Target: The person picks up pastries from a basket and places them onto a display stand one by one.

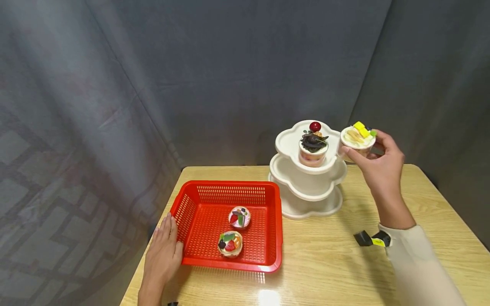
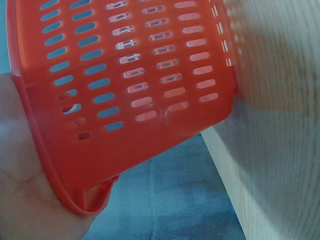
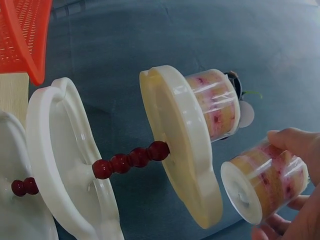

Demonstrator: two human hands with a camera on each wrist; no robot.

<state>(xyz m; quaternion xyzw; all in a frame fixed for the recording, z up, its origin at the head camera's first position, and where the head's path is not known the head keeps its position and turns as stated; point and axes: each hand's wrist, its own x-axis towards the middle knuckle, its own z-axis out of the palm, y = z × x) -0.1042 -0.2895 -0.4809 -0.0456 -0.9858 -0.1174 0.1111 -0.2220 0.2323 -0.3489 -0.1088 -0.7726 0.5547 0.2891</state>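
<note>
My right hand (image 1: 384, 165) grips a dessert cup (image 1: 357, 142) topped with cream and yellow cubes, right beside the top tier of a white three-tier stand (image 1: 291, 142). In the right wrist view that cup (image 3: 267, 180) is tilted, its white base facing the stand's top plate (image 3: 175, 145). Another dessert cup (image 1: 313, 148), with dark chocolate pieces and a cherry, stands on the top tier. Over at the left, my left hand (image 1: 162, 250) lies with straight fingers along the left rim of a red plastic basket (image 1: 229, 182). Two fruit-topped cups (image 1: 239, 217) (image 1: 230, 244) sit inside the basket.
The basket and stand share a light wooden table (image 1: 317, 259), the stand to the basket's right and further back. Red beads (image 3: 130, 160) form the post between the stand's tiers. Grey curtain (image 1: 245, 85) hangs behind and to the left of the table.
</note>
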